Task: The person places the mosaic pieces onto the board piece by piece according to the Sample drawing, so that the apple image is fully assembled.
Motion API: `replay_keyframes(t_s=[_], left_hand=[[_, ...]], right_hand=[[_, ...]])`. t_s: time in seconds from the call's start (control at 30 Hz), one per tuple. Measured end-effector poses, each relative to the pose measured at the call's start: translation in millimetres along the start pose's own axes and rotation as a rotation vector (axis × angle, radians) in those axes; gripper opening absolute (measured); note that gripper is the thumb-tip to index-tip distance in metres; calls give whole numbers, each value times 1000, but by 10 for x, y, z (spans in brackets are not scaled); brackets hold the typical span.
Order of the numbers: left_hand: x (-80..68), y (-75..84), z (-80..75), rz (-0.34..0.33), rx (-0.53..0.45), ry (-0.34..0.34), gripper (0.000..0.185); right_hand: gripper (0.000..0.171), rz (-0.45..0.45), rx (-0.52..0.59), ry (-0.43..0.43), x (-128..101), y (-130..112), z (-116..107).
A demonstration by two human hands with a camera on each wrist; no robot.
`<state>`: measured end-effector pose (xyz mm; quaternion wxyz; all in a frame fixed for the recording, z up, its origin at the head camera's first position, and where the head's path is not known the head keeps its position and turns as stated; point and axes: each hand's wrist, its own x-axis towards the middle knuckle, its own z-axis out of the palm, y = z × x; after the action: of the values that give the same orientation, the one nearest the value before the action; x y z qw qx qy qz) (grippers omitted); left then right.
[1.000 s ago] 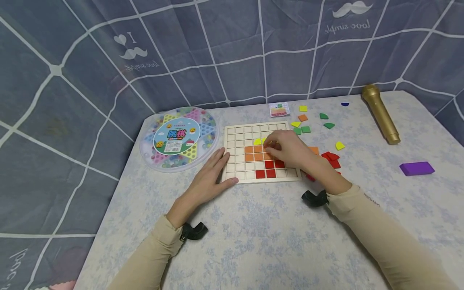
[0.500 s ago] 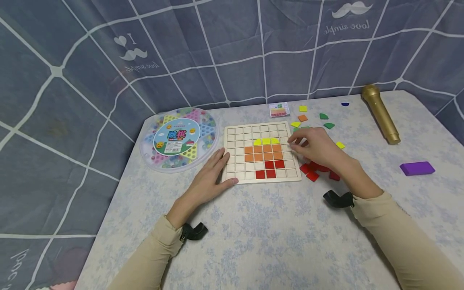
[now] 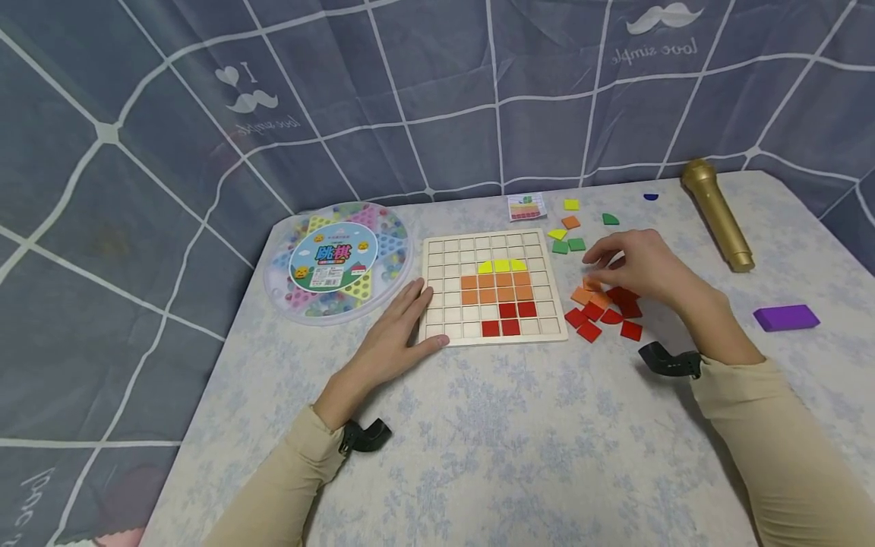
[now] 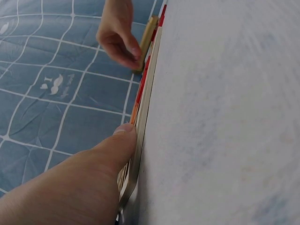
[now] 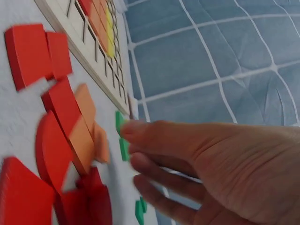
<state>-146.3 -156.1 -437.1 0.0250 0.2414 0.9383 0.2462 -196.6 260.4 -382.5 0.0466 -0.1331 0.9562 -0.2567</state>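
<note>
A wooden grid board (image 3: 444, 262) lies mid-table with yellow, orange and red tiles set in it. My left hand (image 3: 418, 317) lies flat on the table, its thumb (image 4: 119, 145) against the board's edge (image 4: 143, 108). My right hand (image 3: 596, 267) hovers right of the board over a loose pile of orange tiles (image 3: 586, 294) and red tiles (image 3: 618, 311). Its fingers (image 5: 154, 140) reach out just above the orange tiles (image 5: 82, 126) and grip nothing that I can see. Red tiles (image 5: 47, 154) lie around them.
A round clear checkers box (image 3: 339, 260) sits left of the board. Green tiles (image 3: 569, 245), a yellow tile (image 3: 571, 204) and a small pattern card (image 3: 527, 207) lie behind the pile. A gold microphone (image 3: 718, 216) and a purple block (image 3: 786, 317) are at the right. A hanging cloth backs the table.
My right hand left the board, where a third yellow tile now sits in the row, and moved right to the loose orange and red tiles. The left hand stayed put.
</note>
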Motion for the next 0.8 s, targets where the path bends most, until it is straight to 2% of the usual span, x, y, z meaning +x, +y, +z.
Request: replay_keyframes(t_s=[0.13,0.27,0.6,0.8], left_hand=[[0,0,-9,-1,1,-3,90],[-5,0,-13,0,4,0,90],[-1,4,-15,7,6,4,91],[2,10,-13,9,3,2,91]], right_hand=[[32,6,-25,-54,11,76,-20],[27,7,-21,-71,43,95,25],[23,-18,-51,-45,62,73,114],[28,6,-54,-36,60,72,110]])
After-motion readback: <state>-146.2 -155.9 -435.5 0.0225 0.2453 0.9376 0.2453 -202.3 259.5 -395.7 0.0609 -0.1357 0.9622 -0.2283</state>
